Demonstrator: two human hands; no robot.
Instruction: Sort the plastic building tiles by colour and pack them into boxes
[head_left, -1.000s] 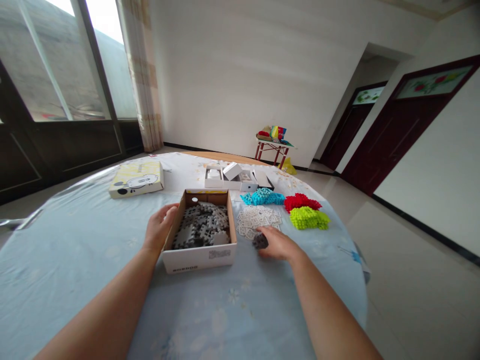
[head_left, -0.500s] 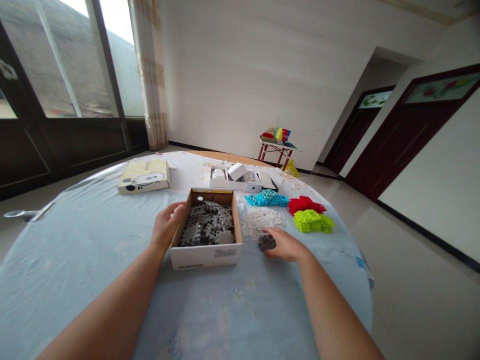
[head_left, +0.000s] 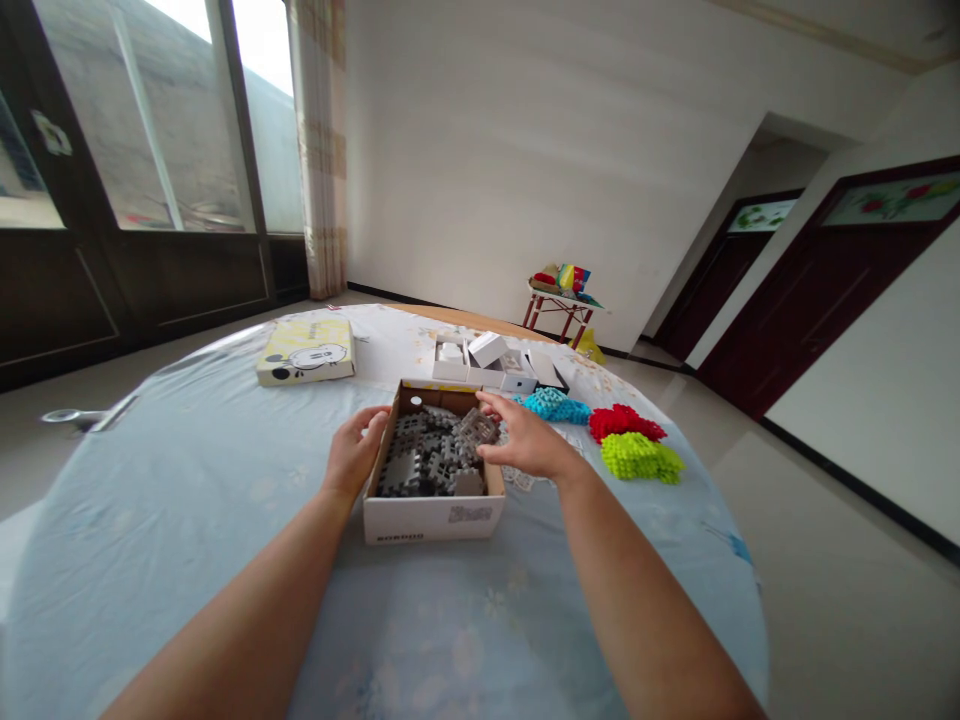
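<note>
A white cardboard box [head_left: 431, 520] with a brown inside stands in front of me, filled with grey interlocking plastic pieces [head_left: 420, 450]. My left hand [head_left: 356, 452] rests at its left wall, fingers bent against the side near the rim. Over the right rim, my right hand [head_left: 529, 437] has its thumb and fingers spread apart. A blurred grey clump of pieces [head_left: 477, 428] is just off its fingertips, inside the box. White flat pieces [head_left: 525, 480] lie on the cloth, partly hidden beneath the right hand.
Blue [head_left: 555, 405], red [head_left: 626, 423] and lime green [head_left: 641, 458] piles of pieces lie to the right. Behind the box are small white boxes [head_left: 487, 350]. A yellow cartoon box [head_left: 307, 352] sits at the left. A light blue tablecloth [head_left: 225, 510] covers the round table.
My right hand has moved left from the white pieces to the box with the grey clump, and its fingers have spread. My left hand stays at the box. The view has shifted slightly.
</note>
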